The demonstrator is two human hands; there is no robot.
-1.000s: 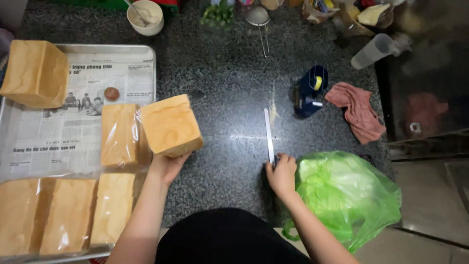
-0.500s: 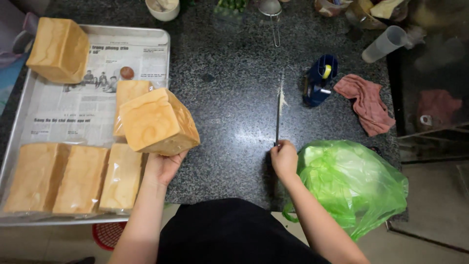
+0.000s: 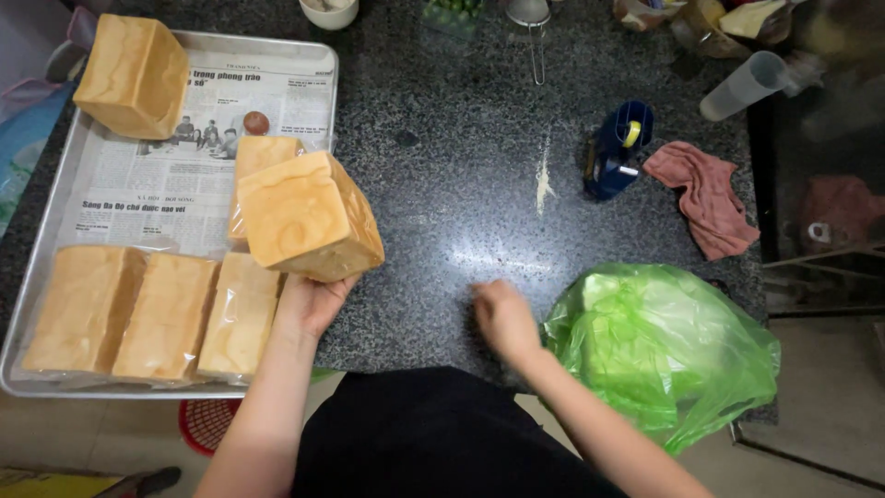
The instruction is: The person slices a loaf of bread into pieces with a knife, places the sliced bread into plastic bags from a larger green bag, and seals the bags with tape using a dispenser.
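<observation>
Tray (image 3: 46, 277) on table (image 3: 461, 184) carried wrapped loaves. You held bread loaf (image 3: 309, 217) above tray edge, left hand (image 3: 313, 304) cupped beneath. Judged light, soft, crushable, wrapper slippery: support base, no squeezing. Right hand (image 3: 502, 318) blurred, fingers loosely curled, empty.

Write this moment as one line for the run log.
left hand: holds bread loaf | right hand: on counter, blurred | green bag beside it

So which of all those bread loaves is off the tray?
The loaf held up on the left hand, over the tray's edge. The other loaves all rest on the newspaper-lined tray.
</observation>
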